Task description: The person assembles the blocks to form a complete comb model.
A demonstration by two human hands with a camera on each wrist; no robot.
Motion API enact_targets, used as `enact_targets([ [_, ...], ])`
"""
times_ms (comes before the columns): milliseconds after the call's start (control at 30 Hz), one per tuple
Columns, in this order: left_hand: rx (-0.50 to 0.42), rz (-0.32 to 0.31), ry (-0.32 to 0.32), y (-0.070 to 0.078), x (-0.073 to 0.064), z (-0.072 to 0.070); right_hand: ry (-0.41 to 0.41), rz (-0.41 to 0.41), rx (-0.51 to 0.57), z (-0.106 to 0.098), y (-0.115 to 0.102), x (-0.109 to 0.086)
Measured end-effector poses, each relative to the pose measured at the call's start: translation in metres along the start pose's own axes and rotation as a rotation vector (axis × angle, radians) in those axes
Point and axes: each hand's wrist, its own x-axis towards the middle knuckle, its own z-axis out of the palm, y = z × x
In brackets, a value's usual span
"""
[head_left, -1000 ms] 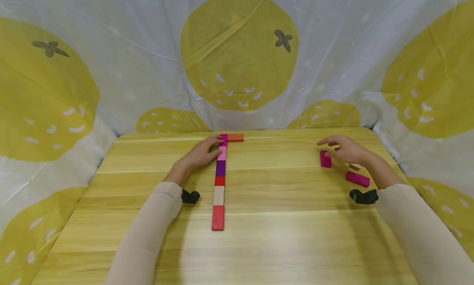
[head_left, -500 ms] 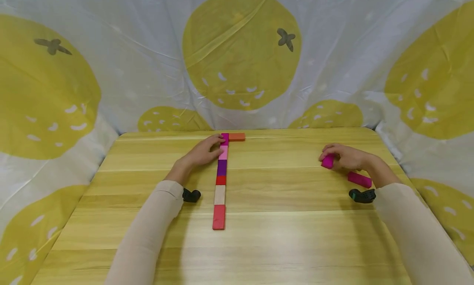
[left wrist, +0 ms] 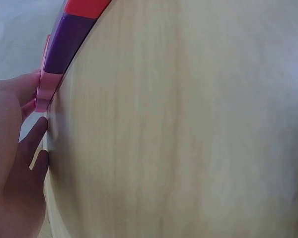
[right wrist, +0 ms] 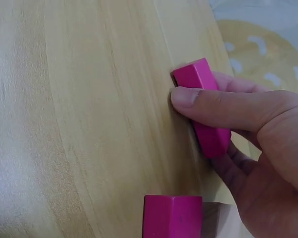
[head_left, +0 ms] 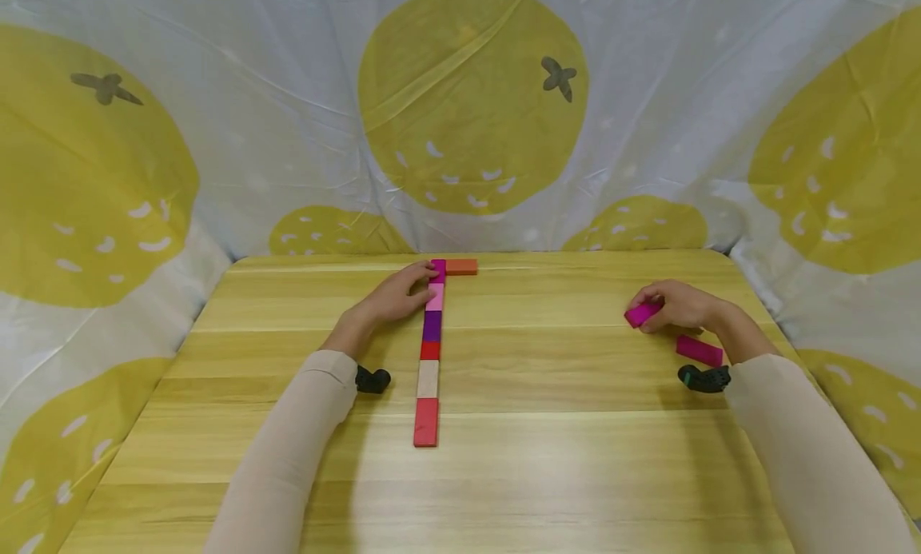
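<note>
In the head view a straight row of blocks runs toward the person: magenta [head_left: 439, 273], pink [head_left: 435, 296], purple [head_left: 432, 326], red [head_left: 429, 350], pale wood [head_left: 428, 378] and coral red [head_left: 426, 422]. An orange block [head_left: 461, 267] lies crosswise at its far end. My left hand [head_left: 392, 296] rests against the row's far end, thumb at the pink block and forefinger at the magenta one, other fingers loose. On the right, my right hand [head_left: 679, 304] pinches a magenta block [right wrist: 211, 134] between thumb and fingers, low over the table.
Another magenta block [head_left: 699, 351] lies below the right hand, with a wood-coloured block [right wrist: 227, 218] beside it, partly hidden by the hand. The wooden table [head_left: 547, 426] ends at a hanging cloth [head_left: 647, 98] with yellow fruit print at the back and sides.
My right hand has come down over the magenta block, taken hold of it and turned it from lengthwise to slanting. The left hand has stayed at the row.
</note>
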Motion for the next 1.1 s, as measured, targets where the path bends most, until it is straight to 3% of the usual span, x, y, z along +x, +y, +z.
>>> enact_targets([
  [400, 0.021, -0.005, 0.006, -0.001, 0.0, -0.004, 0.096, -0.057, -0.08, -0.004, -0.027, 0.016],
  [800, 0.02, 0.003, 0.009, -0.001, -0.001, -0.004, 0.17, -0.164, -0.124, 0.017, -0.064, 0.045],
  [1100, -0.04, 0.0, -0.007, -0.003, 0.001, 0.001, 0.209, -0.216, -0.118, 0.038, -0.087, 0.066],
])
